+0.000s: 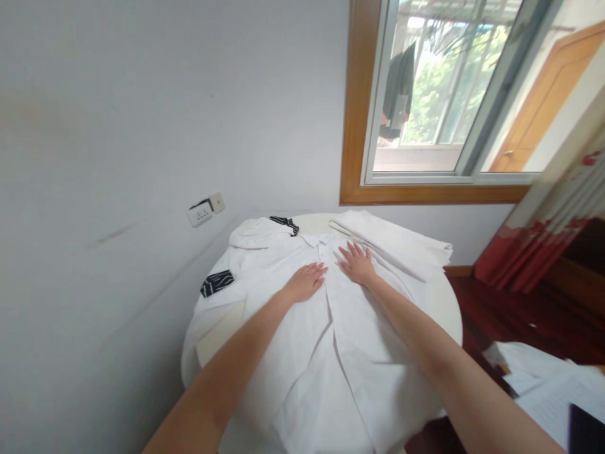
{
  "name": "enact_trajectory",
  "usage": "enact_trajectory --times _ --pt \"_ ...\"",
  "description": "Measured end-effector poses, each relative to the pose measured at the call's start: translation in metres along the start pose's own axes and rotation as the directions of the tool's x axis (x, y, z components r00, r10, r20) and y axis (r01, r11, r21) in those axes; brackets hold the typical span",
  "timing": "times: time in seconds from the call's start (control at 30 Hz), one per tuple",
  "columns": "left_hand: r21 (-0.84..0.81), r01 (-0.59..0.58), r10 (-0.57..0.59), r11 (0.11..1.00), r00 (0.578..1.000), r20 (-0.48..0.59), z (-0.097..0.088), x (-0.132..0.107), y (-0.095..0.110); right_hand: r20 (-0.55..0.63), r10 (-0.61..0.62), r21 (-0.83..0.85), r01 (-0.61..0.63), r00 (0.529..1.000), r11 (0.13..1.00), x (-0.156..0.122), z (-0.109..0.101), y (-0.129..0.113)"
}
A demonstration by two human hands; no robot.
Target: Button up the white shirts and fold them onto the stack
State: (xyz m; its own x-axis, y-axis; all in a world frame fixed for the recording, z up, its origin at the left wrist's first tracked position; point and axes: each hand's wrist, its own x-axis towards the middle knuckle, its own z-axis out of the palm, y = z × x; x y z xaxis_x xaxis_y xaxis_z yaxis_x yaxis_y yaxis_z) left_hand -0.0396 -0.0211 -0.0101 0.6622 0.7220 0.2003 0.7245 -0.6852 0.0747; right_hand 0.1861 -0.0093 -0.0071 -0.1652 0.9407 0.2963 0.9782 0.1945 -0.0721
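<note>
A white button-front shirt (pixel 302 334) lies spread over a round white table (pixel 451 309), its collar toward the wall and its lower end hanging over the near edge. My left hand (pixel 306 282) rests flat on the shirt just left of the front placket, fingers stretched out. On the other side of the placket, below the collar, my right hand (pixel 357 263) lies palm down with fingers spread. Neither hand grips anything. Black-and-white patterned fabric (pixel 217 283) shows at the shirt's left side, and a second such piece (pixel 285 224) lies near the collar.
Folded white cloth (pixel 392 239) lies at the table's back right. A wall socket (pixel 200 214) is above the left side. Behind stands a wood-framed window (pixel 352 126). Papers (pixel 562 391) are at lower right, and a red-and-cream curtain (pixel 534 233) hangs at right.
</note>
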Motion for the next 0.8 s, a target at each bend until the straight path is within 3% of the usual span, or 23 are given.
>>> enact_trajectory --times 0.07,0.23,0.33,0.47,0.8 --pt "-0.001 0.012 -0.012 1.000 1.000 -0.010 0.001 -0.001 0.000 -0.002 -0.072 -0.015 0.072 0.997 0.997 -0.006 -0.009 0.000" --pt "0.038 0.070 -0.067 0.997 0.994 -0.090 -0.002 -0.006 0.003 0.118 -0.185 0.015 0.185 0.976 0.983 -0.033 -0.026 -0.007" --pt "0.066 0.162 -0.156 0.985 0.983 -0.098 -0.002 -0.019 0.008 0.165 -0.183 0.049 0.178 0.969 0.983 -0.055 -0.028 -0.011" --pt "0.070 0.284 -0.283 0.956 0.959 -0.031 0.003 -0.037 0.008 0.248 -0.136 0.089 0.118 0.959 0.989 -0.073 -0.022 -0.011" --pt "0.053 0.255 -0.255 0.966 0.967 -0.007 0.004 -0.011 -0.026 0.270 -0.053 0.101 0.027 0.961 0.995 -0.037 -0.009 -0.010"
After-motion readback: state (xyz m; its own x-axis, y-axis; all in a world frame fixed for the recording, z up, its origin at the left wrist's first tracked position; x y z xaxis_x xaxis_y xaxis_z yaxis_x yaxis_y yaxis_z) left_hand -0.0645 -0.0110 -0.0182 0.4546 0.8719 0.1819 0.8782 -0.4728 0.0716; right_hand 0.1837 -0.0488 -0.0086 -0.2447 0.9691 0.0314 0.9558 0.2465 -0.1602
